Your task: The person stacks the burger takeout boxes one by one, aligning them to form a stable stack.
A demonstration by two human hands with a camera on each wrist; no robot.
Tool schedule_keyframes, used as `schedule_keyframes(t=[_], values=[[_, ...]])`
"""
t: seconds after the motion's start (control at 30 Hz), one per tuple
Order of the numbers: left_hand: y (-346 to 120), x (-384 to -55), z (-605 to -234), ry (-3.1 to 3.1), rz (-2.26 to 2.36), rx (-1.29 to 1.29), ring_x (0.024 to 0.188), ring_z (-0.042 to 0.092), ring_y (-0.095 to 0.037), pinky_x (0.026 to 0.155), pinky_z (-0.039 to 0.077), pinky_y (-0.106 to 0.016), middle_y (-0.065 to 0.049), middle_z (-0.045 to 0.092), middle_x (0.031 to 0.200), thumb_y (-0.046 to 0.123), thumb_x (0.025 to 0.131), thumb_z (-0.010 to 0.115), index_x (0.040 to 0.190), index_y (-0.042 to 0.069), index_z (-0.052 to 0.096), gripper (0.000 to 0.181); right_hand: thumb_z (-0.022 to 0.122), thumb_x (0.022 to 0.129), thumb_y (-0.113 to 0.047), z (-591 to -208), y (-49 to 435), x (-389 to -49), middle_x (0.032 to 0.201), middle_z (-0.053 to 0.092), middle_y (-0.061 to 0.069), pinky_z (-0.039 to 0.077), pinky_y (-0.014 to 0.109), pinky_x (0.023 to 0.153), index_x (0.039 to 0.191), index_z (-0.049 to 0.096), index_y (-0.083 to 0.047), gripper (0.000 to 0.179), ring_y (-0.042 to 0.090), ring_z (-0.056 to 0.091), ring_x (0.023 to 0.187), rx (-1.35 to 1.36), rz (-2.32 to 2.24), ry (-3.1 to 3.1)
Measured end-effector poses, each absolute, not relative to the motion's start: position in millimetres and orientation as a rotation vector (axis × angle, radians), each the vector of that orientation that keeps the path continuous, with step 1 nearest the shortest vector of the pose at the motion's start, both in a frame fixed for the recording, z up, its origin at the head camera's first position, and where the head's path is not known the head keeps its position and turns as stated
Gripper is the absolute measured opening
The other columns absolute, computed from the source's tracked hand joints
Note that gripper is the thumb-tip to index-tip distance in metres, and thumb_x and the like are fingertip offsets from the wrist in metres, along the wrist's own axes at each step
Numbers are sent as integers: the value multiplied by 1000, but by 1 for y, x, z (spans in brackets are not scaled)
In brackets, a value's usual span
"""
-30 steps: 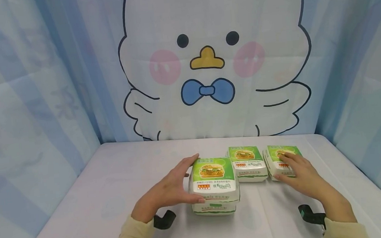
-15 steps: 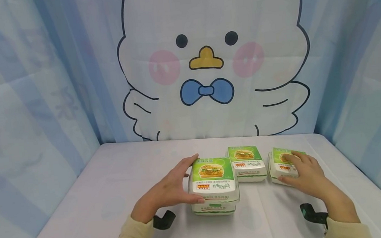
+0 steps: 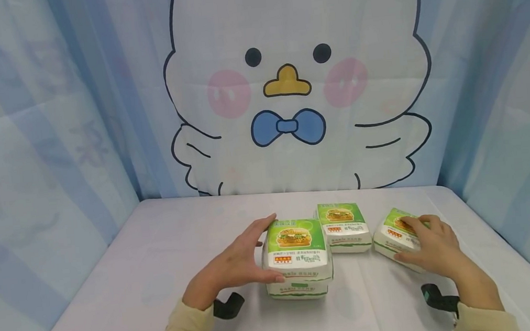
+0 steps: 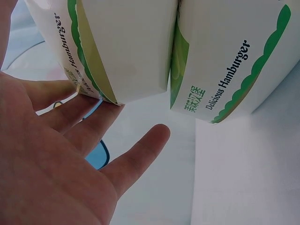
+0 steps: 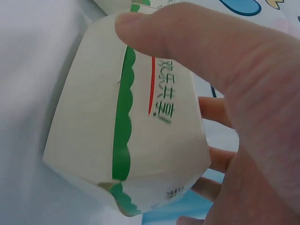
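Note:
Near the table's middle, my left hand [image 3: 231, 263] grips the upper of two stacked hamburger boxes [image 3: 296, 244], thumb in front and fingers at its far left side. Below it the lower hamburger box [image 3: 299, 290] rests on the table, mostly covered. In the left wrist view, several fingertips touch the upper box [image 4: 126, 47], while the little finger is free of both boxes. On the right, my right hand [image 3: 435, 248] holds another green and white hamburger box [image 3: 394, 235], turned at an angle. The right wrist view shows my thumb [image 5: 145, 33] across this box's side [image 5: 89, 108].
A further hamburger box [image 3: 343, 224] stands behind the stack, between it and the right-hand box. The white-covered table [image 3: 194, 219] ends at a hanging curtain [image 3: 293, 168] with a cartoon bird. More curtain closes off both sides.
My right hand has drawn its hamburger box slightly nearer and rightward, turning it away from the box beside it. My left hand and the stack have stayed put.

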State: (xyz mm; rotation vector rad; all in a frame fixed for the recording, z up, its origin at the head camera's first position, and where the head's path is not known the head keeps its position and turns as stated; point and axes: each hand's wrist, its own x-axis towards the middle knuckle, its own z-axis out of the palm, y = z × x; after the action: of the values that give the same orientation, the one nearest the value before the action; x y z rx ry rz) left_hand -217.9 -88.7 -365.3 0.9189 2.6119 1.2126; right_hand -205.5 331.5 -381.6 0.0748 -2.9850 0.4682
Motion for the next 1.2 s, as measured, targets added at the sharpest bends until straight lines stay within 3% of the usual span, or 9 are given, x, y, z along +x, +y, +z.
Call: schedule_keyframes(t=[0.23, 0.53, 1.2], values=[[-89, -218, -366, 2607, 1213, 925, 135, 41, -12, 111, 45, -46, 6, 28, 160, 48, 69, 88, 159, 25, 18, 116, 85, 71, -40, -388, 337, -206, 146, 12, 46, 18, 80, 100, 144, 31, 1, 100, 69, 15, 129, 29, 550, -2986], [-88, -218, -366, 2603, 1222, 915, 136, 41, -13, 111, 44, -47, 6, 28, 160, 48, 69, 88, 159, 26, 18, 116, 84, 71, -31, -390, 343, -207, 144, 16, 45, 19, 78, 99, 146, 27, 2, 99, 66, 17, 126, 11, 551, -2995], [-88, -218, -366, 2604, 1224, 925, 135, 41, -14, 110, 45, -48, 5, 29, 160, 48, 69, 88, 159, 25, 18, 116, 80, 76, -31, -382, 348, -204, 145, 15, 44, 28, 79, 87, 148, 28, 2, 94, 67, 13, 125, -14, 626, -2944]])
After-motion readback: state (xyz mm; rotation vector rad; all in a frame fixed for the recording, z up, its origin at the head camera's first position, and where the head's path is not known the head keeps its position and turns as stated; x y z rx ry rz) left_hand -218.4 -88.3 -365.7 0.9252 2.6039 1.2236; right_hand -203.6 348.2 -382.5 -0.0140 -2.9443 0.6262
